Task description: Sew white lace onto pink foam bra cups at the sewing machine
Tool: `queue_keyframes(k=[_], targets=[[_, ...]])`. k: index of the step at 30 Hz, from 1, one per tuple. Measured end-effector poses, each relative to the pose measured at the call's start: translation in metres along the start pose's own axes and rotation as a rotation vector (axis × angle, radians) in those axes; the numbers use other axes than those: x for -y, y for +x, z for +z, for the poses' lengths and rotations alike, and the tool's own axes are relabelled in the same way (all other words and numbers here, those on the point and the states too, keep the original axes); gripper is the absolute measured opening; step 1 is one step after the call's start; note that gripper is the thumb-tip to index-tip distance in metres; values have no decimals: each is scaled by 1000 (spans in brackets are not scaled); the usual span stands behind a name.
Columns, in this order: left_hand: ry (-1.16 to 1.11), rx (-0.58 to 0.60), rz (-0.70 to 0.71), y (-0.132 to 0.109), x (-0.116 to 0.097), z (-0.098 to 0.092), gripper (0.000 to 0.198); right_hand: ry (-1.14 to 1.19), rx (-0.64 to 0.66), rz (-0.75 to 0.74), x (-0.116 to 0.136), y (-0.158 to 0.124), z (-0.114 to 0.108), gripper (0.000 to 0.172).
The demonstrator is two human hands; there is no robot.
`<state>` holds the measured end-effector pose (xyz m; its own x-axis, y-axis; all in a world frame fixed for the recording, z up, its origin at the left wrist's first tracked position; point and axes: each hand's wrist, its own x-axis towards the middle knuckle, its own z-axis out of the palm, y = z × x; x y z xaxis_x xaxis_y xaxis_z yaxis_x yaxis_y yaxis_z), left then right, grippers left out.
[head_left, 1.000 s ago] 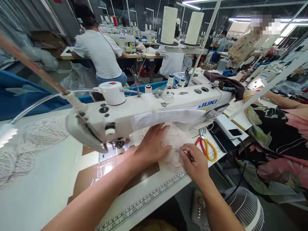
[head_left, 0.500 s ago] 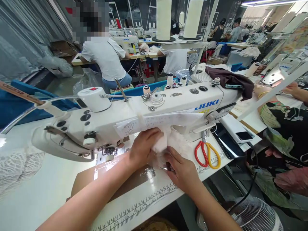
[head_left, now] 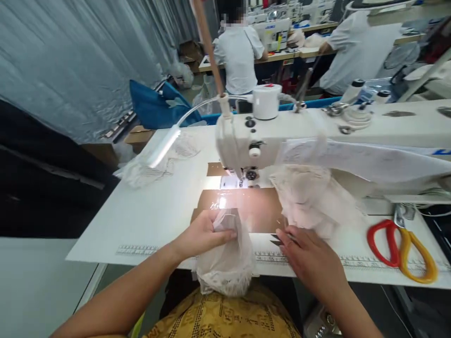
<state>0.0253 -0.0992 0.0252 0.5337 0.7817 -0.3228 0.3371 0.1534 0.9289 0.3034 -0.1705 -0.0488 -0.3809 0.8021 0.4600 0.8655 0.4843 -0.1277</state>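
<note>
My left hand [head_left: 207,234] is closed on a piece of sheer white fabric [head_left: 227,263], which hangs over the table's front edge toward my lap. To its right, my right hand [head_left: 308,251] is wrapped around thread snips [head_left: 276,240]; their dark pointed blades stick out to the left above the printed ruler. Behind both hands stands a white sewing machine [head_left: 268,141], its needle area lit, with a brown covered patch [head_left: 243,206] on the table in front of it. A heap of pale pink-white fabric [head_left: 303,192] lies under the machine arm, beyond my right hand.
Scissors with red and yellow handles [head_left: 401,249] lie at the right. White lace fabric [head_left: 151,169] rests at the table's left, under a lit lamp [head_left: 165,146]. A printed ruler strip [head_left: 355,263] runs along the front edge. People sit at other machines behind.
The view has swung left. My hands, earlier together at pale fabric under the machine arm, are now apart near the front edge: fabric in the left, snips showing in the right.
</note>
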Motion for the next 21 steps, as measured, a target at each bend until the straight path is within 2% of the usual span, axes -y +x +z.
queue_keyframes(k=[3,6,10,12,14,17,19,21], targets=[[-185,-8,-45,-5,21,-12,29,75,-77,46,13,10,0,28],[-252,41,-60,-9,30,-17,31,401,-99,103,36,33,-9,33],[-222,125,52,-14,30,-23,30,864,94,200,81,80,-7,32],[-158,90,115,-19,30,-30,31,973,249,290,98,102,3,30],[-90,24,112,-26,34,-39,35,1107,427,327,108,116,14,21],[-127,25,80,-38,43,-52,62,1360,635,350,117,126,27,27],[-304,66,72,-44,51,-58,77,1535,683,445,125,126,33,27],[-481,49,34,-48,56,-63,60,1730,642,607,135,126,38,25]])
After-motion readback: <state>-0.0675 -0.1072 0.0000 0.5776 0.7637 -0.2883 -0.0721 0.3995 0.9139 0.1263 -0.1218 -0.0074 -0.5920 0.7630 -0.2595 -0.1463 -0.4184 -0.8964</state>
